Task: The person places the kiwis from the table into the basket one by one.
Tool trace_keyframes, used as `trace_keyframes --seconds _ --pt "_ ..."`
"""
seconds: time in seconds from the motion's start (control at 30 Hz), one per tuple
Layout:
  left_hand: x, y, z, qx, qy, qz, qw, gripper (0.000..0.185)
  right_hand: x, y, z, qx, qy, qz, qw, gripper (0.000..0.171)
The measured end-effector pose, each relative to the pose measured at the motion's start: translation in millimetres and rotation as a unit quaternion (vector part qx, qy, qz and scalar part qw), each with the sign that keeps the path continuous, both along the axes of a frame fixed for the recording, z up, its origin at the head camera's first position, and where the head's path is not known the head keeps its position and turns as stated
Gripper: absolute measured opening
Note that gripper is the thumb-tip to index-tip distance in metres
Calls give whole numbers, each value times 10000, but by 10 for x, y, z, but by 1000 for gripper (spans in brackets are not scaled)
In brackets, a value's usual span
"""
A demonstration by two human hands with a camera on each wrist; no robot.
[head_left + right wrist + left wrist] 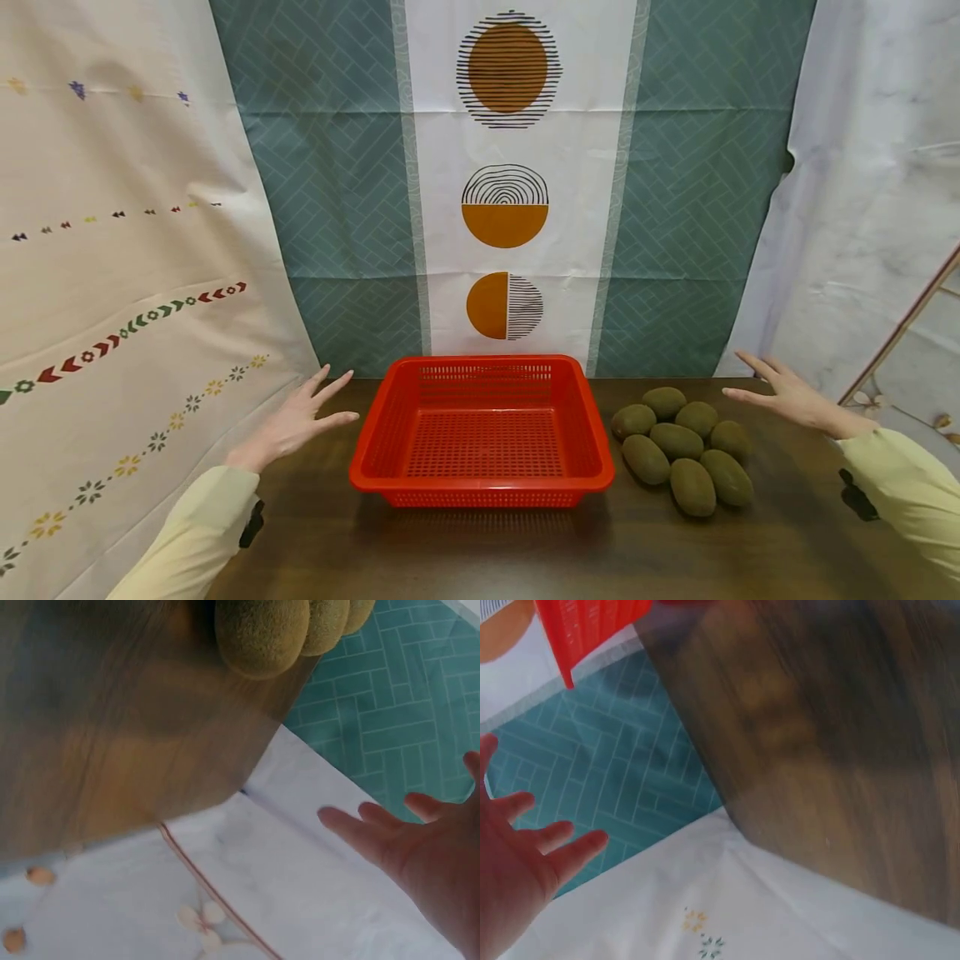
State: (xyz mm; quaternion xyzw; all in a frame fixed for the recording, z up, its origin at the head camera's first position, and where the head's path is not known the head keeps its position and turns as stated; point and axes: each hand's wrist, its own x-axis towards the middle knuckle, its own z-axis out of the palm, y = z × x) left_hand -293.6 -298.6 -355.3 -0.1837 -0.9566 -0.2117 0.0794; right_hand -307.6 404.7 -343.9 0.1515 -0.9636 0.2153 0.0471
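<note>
A red perforated plastic basket (480,483) stands empty in the middle of the dark wooden table (465,550). Right of it lies a cluster of several brown kiwifruit (682,450). My left hand (296,417) hovers with spread, straight fingers over the table's left edge, a little left of the basket, holding nothing. My right hand (780,392) hovers flat with fingers straight beyond the kiwifruit, at the table's right far corner, also holding nothing. The left wrist view shows the left hand (517,870) and a basket corner (585,622); the right wrist view shows the right hand (427,847) and kiwifruit (262,634).
Patterned cloths hang all around: a cream one (112,250) at left, a teal and white one with orange circles (510,192) behind, a white marbled one (877,183) at right. Bare tabletop lies in front of the basket.
</note>
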Motion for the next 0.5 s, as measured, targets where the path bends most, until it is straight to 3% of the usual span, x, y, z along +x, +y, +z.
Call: trace_keyframes --seconds 0.27,0.37,0.5 --pt "-70 133 -168 765 -314 -201 9964 71 -69 73 -172 -527 -93 315 9981 75" --pt "-108 172 -241 1001 -454 -254 9936 69 -69 92 -244 -863 -499 290 9946 75" --pt "-146 210 -305 1221 -511 -324 9907 68 -59 103 -355 -1463 -1146 65 9826 77"
